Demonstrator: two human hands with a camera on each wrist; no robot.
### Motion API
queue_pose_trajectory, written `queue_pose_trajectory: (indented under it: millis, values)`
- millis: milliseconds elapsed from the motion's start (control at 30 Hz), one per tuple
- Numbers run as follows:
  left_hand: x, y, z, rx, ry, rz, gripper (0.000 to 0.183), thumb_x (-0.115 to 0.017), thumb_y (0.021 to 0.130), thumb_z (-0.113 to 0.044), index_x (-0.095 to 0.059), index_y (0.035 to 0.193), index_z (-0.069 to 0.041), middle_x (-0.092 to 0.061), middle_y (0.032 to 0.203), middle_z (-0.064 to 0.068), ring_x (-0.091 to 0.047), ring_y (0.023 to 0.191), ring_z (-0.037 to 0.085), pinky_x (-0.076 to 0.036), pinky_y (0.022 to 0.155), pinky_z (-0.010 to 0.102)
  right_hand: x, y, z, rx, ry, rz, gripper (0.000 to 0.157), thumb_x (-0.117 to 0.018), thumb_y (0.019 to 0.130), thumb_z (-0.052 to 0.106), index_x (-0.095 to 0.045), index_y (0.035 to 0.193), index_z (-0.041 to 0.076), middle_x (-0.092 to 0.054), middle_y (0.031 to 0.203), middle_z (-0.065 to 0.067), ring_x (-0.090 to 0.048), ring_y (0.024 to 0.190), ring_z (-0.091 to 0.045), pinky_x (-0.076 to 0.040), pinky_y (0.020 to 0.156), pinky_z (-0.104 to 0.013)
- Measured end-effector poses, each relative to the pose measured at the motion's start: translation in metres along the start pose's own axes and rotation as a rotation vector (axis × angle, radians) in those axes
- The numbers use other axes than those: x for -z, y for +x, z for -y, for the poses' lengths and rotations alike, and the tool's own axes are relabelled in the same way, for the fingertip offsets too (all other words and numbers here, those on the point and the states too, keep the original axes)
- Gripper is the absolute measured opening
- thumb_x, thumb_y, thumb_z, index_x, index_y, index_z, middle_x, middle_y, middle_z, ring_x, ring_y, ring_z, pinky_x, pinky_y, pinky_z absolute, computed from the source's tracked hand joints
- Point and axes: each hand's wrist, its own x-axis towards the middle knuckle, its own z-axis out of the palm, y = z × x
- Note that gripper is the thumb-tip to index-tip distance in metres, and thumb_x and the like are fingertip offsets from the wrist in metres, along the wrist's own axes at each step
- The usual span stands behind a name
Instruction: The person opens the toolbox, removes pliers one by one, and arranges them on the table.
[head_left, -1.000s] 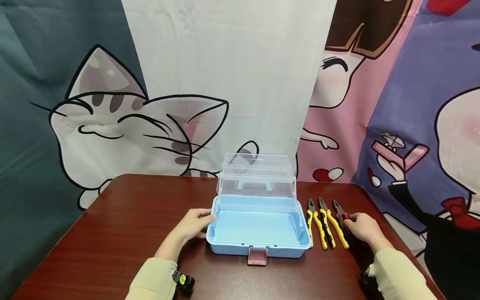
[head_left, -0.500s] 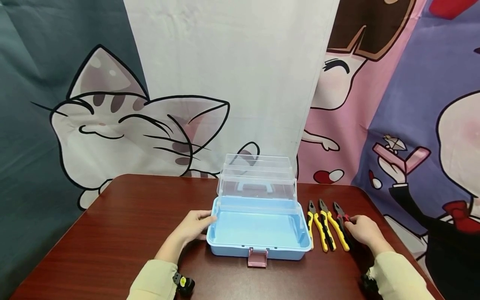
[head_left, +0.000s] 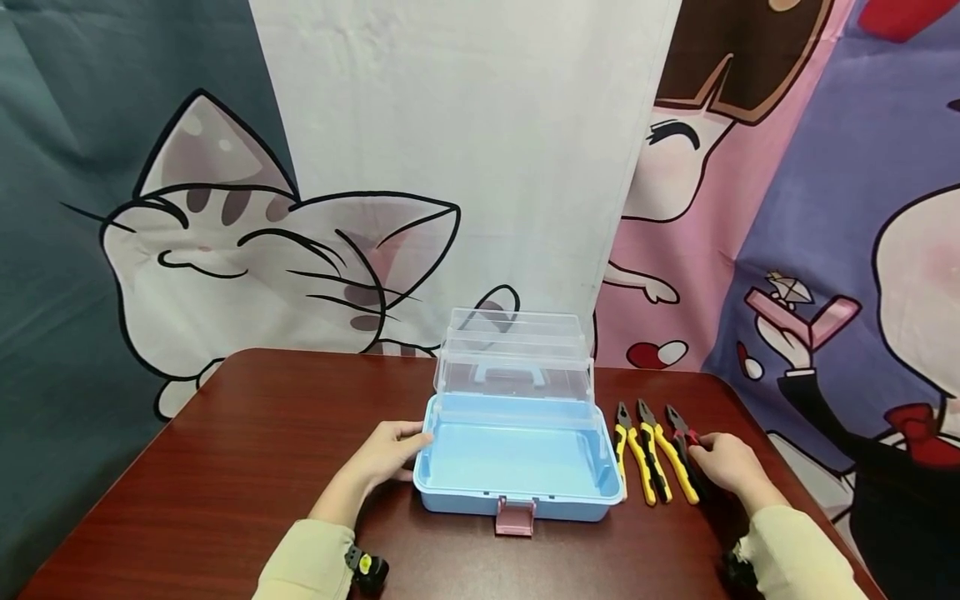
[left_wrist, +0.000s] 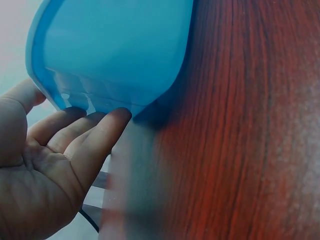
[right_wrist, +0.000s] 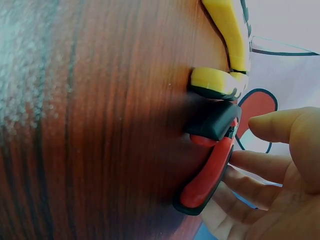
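Note:
In the head view, a light blue plastic toolbox (head_left: 517, 506) stands mid-table, its clear lid (head_left: 517, 346) raised and pink latch (head_left: 515, 517) hanging down. My left hand (head_left: 387, 452) holds its left side, thumb over the rim and fingers against the outer wall, as the left wrist view confirms. My right hand (head_left: 723, 462) is beside the red-and-black pliers (right_wrist: 210, 172). In the right wrist view its fingertips are against the outer handle, while the thumb stays apart above. Two yellow-and-black pliers, a left one (head_left: 636, 454) and a middle one (head_left: 663, 454), lie between toolbox and right hand.
The dark red wooden table (head_left: 247, 450) extends left of the toolbox. A printed cloth backdrop (head_left: 450, 150) with cartoon figures hangs behind the far edge. The raised lid stands close to that cloth.
The view tilts very slightly, shifting everything a few pixels down. Hands, toolbox and pliers otherwise hold the same positions.

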Motion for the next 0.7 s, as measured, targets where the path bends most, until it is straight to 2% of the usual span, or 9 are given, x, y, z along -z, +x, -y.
queue_pose_trajectory:
  millis: [467,700]
  values:
    - [0.0034,-0.0019,-0.002,0.006,0.02,-0.008,0.05,-0.058,0.093,-0.025,-0.049,0.136,0.001,-0.062,0.122,0.022,-0.066,0.098,0.023,-0.06,0.067,0.037,0.0006,-0.0002,0.0027,0.016,0.012,-0.002,0.05,-0.05,0.091,0.025,-0.055,0.117,-0.017,-0.055,0.117,-0.038,-0.052,0.106,-0.052,-0.047,0.086,-0.059]
    - [0.0081,-0.0011,0.0009,-0.01,0.063,0.012,0.054,-0.055,0.095,-0.032,-0.047,0.136,0.002,-0.059,0.127,0.022,-0.063,0.107,0.026,-0.059,0.075,0.042,-0.0003,0.0025,0.007,0.009,-0.002,-0.017,0.05,-0.05,0.092,0.024,-0.053,0.119,-0.017,-0.054,0.119,-0.037,-0.051,0.107,-0.052,-0.046,0.088,-0.06]
